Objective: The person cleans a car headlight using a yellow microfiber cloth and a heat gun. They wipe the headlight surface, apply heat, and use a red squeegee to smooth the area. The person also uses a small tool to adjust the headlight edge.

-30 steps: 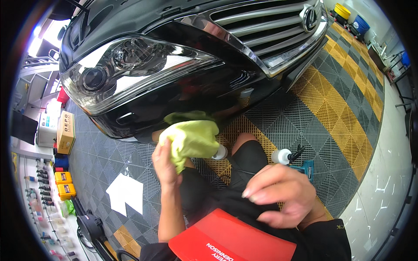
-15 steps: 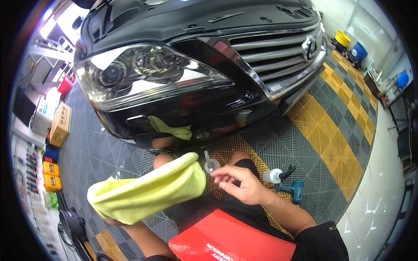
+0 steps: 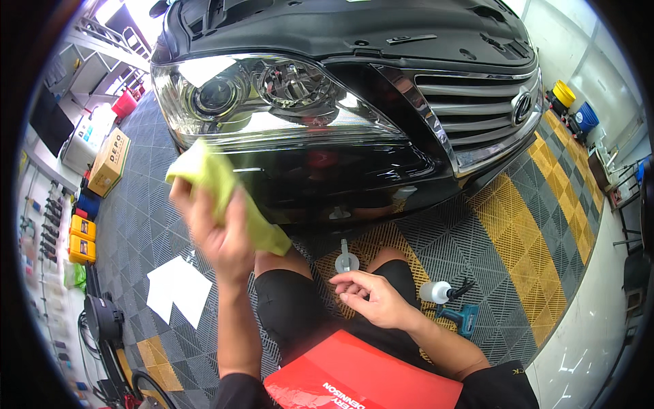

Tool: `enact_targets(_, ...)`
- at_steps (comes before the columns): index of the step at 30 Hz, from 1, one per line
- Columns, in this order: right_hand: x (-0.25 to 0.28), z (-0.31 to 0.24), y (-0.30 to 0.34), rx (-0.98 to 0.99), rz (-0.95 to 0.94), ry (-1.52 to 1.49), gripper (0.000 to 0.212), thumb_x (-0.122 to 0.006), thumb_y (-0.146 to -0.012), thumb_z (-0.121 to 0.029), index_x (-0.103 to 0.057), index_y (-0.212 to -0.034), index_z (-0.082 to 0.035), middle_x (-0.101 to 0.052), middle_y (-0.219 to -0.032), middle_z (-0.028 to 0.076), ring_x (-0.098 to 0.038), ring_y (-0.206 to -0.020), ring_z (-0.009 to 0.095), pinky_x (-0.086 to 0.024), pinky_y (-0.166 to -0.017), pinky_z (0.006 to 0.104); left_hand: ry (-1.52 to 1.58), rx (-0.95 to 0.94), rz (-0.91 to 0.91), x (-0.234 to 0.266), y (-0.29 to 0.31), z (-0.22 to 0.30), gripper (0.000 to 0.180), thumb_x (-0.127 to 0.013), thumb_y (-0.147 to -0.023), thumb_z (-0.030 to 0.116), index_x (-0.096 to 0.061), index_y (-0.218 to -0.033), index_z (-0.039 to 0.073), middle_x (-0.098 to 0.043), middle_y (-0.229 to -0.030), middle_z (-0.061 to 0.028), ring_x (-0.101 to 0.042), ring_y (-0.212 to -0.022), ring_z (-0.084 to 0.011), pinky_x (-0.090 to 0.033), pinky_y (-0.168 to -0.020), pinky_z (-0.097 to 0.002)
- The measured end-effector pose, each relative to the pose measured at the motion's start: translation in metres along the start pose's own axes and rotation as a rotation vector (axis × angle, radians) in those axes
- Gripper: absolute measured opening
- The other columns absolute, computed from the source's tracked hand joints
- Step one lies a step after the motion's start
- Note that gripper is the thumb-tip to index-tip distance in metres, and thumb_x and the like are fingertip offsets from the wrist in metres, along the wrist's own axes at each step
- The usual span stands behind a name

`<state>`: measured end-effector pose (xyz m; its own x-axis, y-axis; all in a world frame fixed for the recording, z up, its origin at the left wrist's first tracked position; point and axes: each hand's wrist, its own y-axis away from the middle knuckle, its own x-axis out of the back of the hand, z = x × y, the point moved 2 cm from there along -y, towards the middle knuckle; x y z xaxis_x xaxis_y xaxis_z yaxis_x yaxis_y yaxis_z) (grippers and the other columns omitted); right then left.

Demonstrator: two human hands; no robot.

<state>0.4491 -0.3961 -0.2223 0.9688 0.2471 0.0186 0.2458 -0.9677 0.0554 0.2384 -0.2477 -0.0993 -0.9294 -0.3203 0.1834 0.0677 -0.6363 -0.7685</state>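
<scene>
My left hand [image 3: 218, 232], blurred by motion, is raised and closed round a yellow-green microfiber cloth [image 3: 235, 204]. The cloth is bunched over the fingers, in front of the black bumper [image 3: 300, 184] and just below the clear headlight [image 3: 266, 102]. Whether the cloth touches the car I cannot tell. Over my lap hangs my right hand [image 3: 371, 296], its fingers loosely bent with a gap to the thumb and nothing visible in them. Near its fingertips, a small round translucent container [image 3: 347, 264] with an upright grey piece stands on the floor between my knees.
To the right lie a white spray bottle [image 3: 436, 292] with a black head and a teal power tool [image 3: 463, 318]. White sheets [image 3: 180, 290] lie on the left floor tiles. Farther left are a cardboard box [image 3: 109, 162], yellow cases [image 3: 82, 238] and a black machine [image 3: 102, 317].
My left hand has lifted the cloth up toward the headlight, uncovering the white sheets on the floor. The view has shifted. My right hand stays over my lap, fingers slightly more bent.
</scene>
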Motion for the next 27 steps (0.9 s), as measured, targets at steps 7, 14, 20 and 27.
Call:
enact_targets(7, -0.003, 0.013, -0.007, -0.069, 0.005, -0.108, 0.033, -0.063, -0.098, -0.006, -0.065, -0.13, 0.001, -0.067, -0.105, 0.003, -0.061, -0.085, 0.005, -0.052, -0.076, 0.0222, -0.719, -0.371, -0.393, -0.138, -0.037, -0.016, 0.052, -0.057, -0.105, 0.027, -0.05, -0.145, -0.006, -0.044, -0.156, -0.0268, -0.029, -0.153, -0.0478, -0.02, -0.125, -0.0573)
enact_targets(14, -0.011, 0.043, -0.01, -0.105, 0.047, -0.196, 0.032, -0.065, -0.098, -0.011, -0.065, -0.129, -0.001, -0.065, -0.1, 0.002, -0.062, -0.075, 0.006, -0.051, -0.069, 0.0252, -0.643, -0.439, -0.532, -0.184, -0.006, 0.009, 0.064, -0.063, -0.1, 0.034, -0.046, -0.15, -0.002, -0.044, -0.156, -0.0217, -0.033, -0.151, -0.0445, -0.025, -0.12, -0.0602)
enact_targets(20, 0.001, 0.046, -0.006, -0.085, 0.114, -0.183, 0.03, -0.064, -0.099, -0.012, -0.066, -0.127, 0.0, -0.068, -0.096, 0.003, -0.063, -0.074, 0.008, -0.051, -0.069, 0.0262, -0.585, -0.369, -0.564, -0.205, 0.029, 0.02, 0.06, -0.066, -0.097, 0.032, -0.049, -0.146, 0.0, -0.047, -0.153, -0.0201, -0.037, -0.148, -0.0429, -0.032, -0.115, -0.059)
enact_targets(27, 0.009, 0.055, 0.012, -0.122, 0.174, -0.168, 0.032, -0.066, -0.098, -0.012, -0.065, -0.127, 0.003, -0.071, -0.098, 0.006, -0.065, -0.08, 0.008, -0.053, -0.073, 0.0265, -0.438, -0.379, -0.582, -0.228, 0.064, 0.022, 0.052, -0.063, -0.096, 0.023, -0.055, -0.142, 0.0, -0.05, -0.153, -0.0199, -0.04, -0.149, -0.0393, -0.037, -0.115, -0.0564)
